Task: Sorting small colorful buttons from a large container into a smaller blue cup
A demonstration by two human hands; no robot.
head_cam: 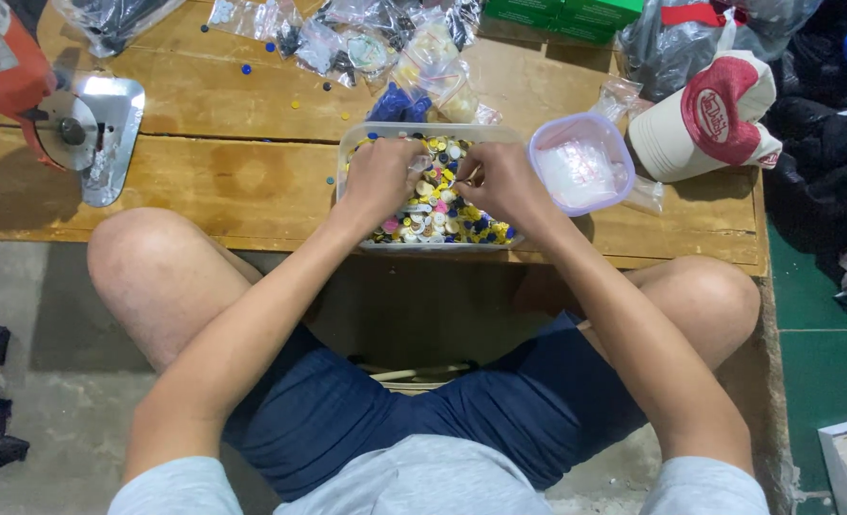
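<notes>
Buttons (433, 215) in clear tub (347, 153) are picked over; left hand (380, 176) curled, grip unclear, right hand (500, 181) pinched on some; tub mostly full.

Just right of the hands stands a small round container (581, 162) with a lilac rim, and beyond it lies a red-and-cream cap (709, 116). Clear plastic bags (366, 43) lie ahead of them, a metal-based cutting machine (85, 133) far left.
</notes>
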